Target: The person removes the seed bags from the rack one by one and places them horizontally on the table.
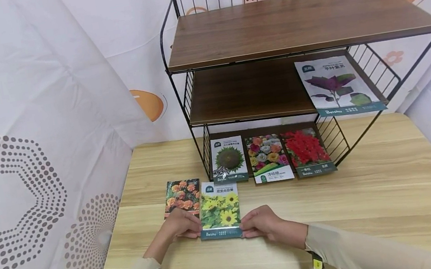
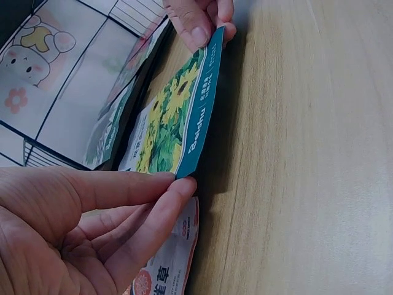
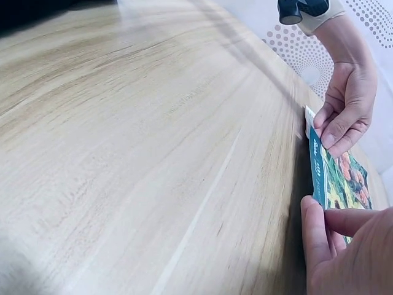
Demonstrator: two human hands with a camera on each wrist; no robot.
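Observation:
A seed packet with yellow sunflowers (image 1: 219, 208) lies between both hands, its teal bottom edge toward the person. My left hand (image 1: 181, 223) pinches its lower left corner between thumb and fingers, as the left wrist view shows closely. The lower right corner is pinched by my right hand (image 1: 263, 222). In the left wrist view the teal edge (image 2: 206, 101) is raised off the wood, with a shadow beneath. An orange-flower seed packet (image 1: 183, 196) lies on the table just left, partly covered by my left hand.
A black wire rack with brown shelves (image 1: 250, 87) stands behind. Its bottom shelf bears a green sunflower packet (image 1: 228, 160), a mixed-flower packet (image 1: 269, 156) and a red-flower packet (image 1: 307, 151). A larger purple-leaf packet (image 1: 338, 86) overhangs the middle shelf's front. Everything stands on a wooden table (image 1: 374, 189).

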